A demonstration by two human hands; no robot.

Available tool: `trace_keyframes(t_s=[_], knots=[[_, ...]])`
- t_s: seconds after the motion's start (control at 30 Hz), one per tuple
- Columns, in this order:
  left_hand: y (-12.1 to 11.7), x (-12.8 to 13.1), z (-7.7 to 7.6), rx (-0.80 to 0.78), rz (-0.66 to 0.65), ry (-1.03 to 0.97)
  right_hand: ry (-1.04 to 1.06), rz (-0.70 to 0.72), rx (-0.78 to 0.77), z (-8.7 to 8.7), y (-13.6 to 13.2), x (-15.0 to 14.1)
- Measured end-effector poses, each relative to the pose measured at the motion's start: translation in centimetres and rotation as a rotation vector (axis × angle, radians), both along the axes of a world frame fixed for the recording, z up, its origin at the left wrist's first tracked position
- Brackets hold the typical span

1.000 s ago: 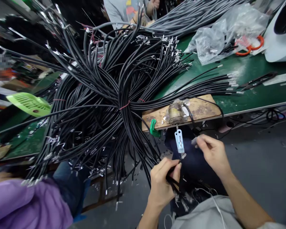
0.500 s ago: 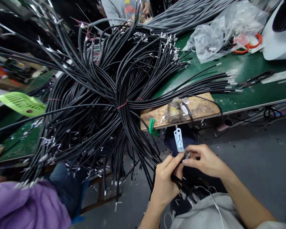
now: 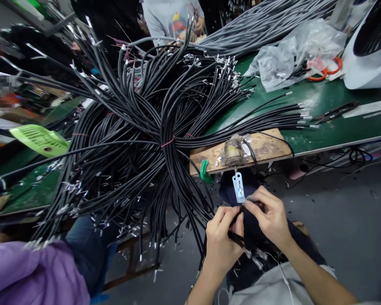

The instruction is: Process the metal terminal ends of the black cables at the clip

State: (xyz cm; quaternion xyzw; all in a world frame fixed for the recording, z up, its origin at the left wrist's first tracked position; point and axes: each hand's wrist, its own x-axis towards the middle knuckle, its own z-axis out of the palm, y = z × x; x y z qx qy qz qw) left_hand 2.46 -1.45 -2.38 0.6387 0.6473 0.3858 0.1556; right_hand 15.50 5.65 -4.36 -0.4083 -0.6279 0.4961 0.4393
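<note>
My left hand (image 3: 224, 233) is closed around black cables (image 3: 236, 238), whose stripped ends hang toward my lap. Its thumb and forefinger point up at the lower end of a light blue clothespin (image 3: 238, 187). That clothespin sits on the shaft of a small motor (image 3: 233, 151), which is fixed to a wooden board (image 3: 269, 146). My right hand (image 3: 269, 216) is closed in a pinch right at the clothespin's lower tip. What lies between its fingertips is too small and hidden to make out.
A large bundle of black cables (image 3: 168, 110) covers the green table (image 3: 324, 137) ahead. A green clamp (image 3: 205, 171) grips the board. Orange-handled scissors (image 3: 325, 70), a plastic bag (image 3: 276, 63) and a white fan (image 3: 365, 63) stand right. A person in purple (image 3: 41, 273) sits left.
My right hand has turned and brought its fingertips up to the clothespin's lower tip. My left hand has stayed nearly in place with the cables. The view has shifted slightly.
</note>
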Motion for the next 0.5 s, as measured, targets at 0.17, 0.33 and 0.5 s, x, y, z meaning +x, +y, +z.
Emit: trace_keyframes(t_s=[0.17,0.33,0.5], knots=[[0.0,0.1,-0.1,0.026,0.044,0.007,-0.011,0.142,-0.073,-0.2,0.1,-0.1],[0.3,0.2,-0.2,0.026,0.051,0.028,-0.081,0.076,0.083,0.2,0.1,-0.6],[0.5,0.2,-0.1,-0.057,0.067,-0.015,0.089,-0.171,0.096,-0.5,-1.5,-2.3]])
